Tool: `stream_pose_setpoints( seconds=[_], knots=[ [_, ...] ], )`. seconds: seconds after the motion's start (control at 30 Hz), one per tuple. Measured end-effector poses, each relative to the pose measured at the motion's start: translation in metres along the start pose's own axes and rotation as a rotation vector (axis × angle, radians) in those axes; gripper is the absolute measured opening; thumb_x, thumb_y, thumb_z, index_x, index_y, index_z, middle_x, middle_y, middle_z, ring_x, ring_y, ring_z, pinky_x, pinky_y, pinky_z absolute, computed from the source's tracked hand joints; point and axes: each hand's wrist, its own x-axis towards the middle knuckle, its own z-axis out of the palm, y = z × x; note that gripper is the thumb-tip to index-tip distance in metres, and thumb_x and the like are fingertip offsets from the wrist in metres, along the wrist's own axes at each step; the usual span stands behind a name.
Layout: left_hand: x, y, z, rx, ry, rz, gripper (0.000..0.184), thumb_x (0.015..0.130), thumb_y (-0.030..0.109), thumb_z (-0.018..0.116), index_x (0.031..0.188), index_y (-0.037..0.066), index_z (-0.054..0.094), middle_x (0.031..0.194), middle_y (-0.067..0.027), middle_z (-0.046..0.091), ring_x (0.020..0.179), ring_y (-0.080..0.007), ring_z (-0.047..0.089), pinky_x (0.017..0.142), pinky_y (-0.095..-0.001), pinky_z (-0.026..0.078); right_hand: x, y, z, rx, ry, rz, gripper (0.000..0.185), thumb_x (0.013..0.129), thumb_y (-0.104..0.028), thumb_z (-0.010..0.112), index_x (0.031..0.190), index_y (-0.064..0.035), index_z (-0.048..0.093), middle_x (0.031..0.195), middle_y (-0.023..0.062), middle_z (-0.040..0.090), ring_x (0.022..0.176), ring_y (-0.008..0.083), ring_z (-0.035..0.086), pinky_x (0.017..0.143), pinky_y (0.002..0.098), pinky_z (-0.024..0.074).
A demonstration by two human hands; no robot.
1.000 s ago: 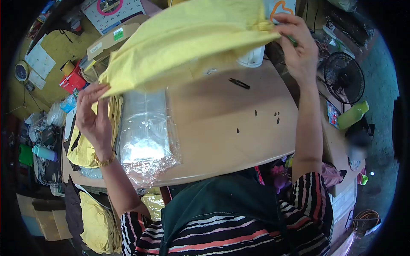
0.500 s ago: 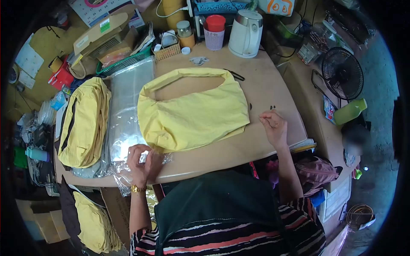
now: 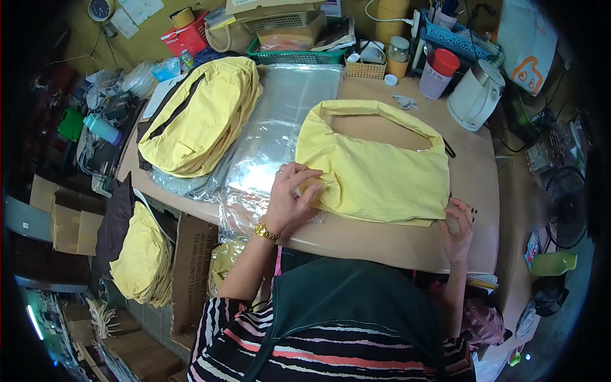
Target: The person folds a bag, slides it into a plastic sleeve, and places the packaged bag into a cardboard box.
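A yellow fabric shoulder bag point(image 3: 382, 175) lies flat on the table, its strap looped toward the far side. My left hand point(image 3: 289, 194), with a gold watch on the wrist, is at the bag's lower left corner. Its thumb and fingers are closed on a fold of the fabric there. At the lower right corner is my right hand point(image 3: 458, 229), fingers curled and thumb and index tips at the bag's edge. A small black strip point(image 3: 449, 148) shows beside the strap on the right. Clear plastic bags point(image 3: 280, 121) lie flat left of the bag.
Yellow bags with a black zipper point(image 3: 203, 121) are stacked at the left. Behind stand a green basket point(image 3: 296, 57), a lilac cup point(image 3: 435, 81) and a white kettle point(image 3: 476, 95). More yellow fabric point(image 3: 143, 254) hangs below the table's left edge, near a cardboard box point(image 3: 194, 274).
My view has swung left. My left hand has moved from the plastic onto the bag's lower left corner. My right hand has come from beside the bag to its lower right corner.
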Motion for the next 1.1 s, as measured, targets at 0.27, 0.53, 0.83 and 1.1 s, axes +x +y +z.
stream_pose_setpoints(
  seconds=[0.27,0.53,0.83,1.1],
  knots=[
    [0.018,-0.002,0.006,0.065,0.004,0.15,0.012,0.081,0.008,0.068,0.093,0.005,0.065,0.087,-0.0094,0.06,0.084,-0.0263,0.055,0.082,-0.0358,0.043,0.005,0.019,0.017,0.129,0.044,-0.001,0.012,0.087,0.003,0.06,0.098,-0.0011,0.06,0.114,0.0152,0.061,0.107,0.0241,0.059,0.091,0.0316,0.0464],
    [0.028,-0.015,0.026,-0.136,0.136,-0.197,0.022,0.1,0.016,0.047,0.088,0.0,0.055,0.074,-0.0177,0.056,0.069,-0.0337,0.051,0.066,-0.0401,0.042,0.037,0.035,0.052,0.379,0.473,0.29,0.016,0.101,-0.015,0.046,0.094,-0.0029,0.054,0.082,-0.0003,0.049,0.076,0.008,0.044,0.071,0.0229,0.0388],
    [0.055,0.022,0.019,-0.135,0.008,0.039,0.014,0.091,0.011,0.059,0.081,0.0,0.057,0.065,-0.0154,0.054,0.061,-0.0325,0.053,0.06,-0.0393,0.042,0.105,-0.086,0.049,-0.156,0.154,-0.124,0.025,0.083,-0.021,0.072,0.101,-0.0051,0.064,0.103,0.0118,0.065,0.107,0.0323,0.055,0.1,0.0467,0.0347],
    [0.009,0.042,0.008,-0.078,0.224,-0.188,0.032,0.078,0.028,0.079,0.08,0.002,0.06,0.068,-0.0055,0.057,0.062,-0.0221,0.053,0.059,-0.0344,0.044,0.128,-0.139,0.098,0.11,-0.228,-0.191,0.017,0.09,-0.024,0.063,0.088,-0.0066,0.065,0.071,0.0089,0.062,0.072,0.0259,0.059,0.099,0.0468,0.0331]
  ],
)
